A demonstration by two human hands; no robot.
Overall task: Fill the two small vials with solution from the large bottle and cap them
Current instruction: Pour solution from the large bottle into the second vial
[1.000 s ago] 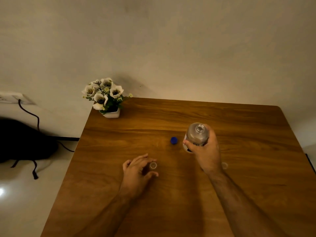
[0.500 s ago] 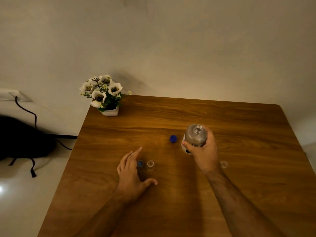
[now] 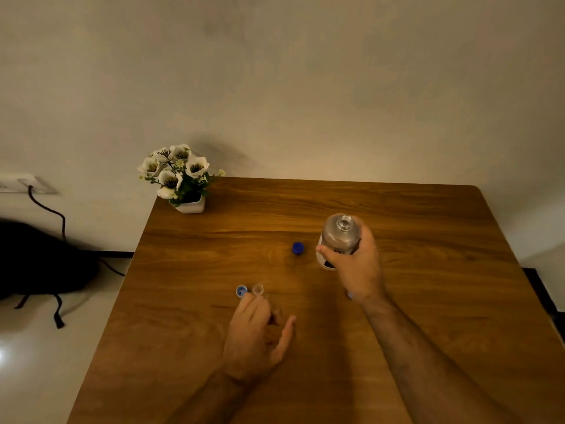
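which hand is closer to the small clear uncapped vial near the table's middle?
Left. The left hand has its fingertips just short of the small clear vial; the right hand is off to its right, gripping the large clear bottle.

I am looking at a wooden table (image 3: 428, 301); a white flower pot (image 3: 192, 205) is sitting at its far left corner; a blue bottle cap (image 3: 298, 248) is lying toward the middle from the pot; nearer me, a small blue cap (image 3: 241, 291) is lying just beside an open vial (image 3: 258, 289).
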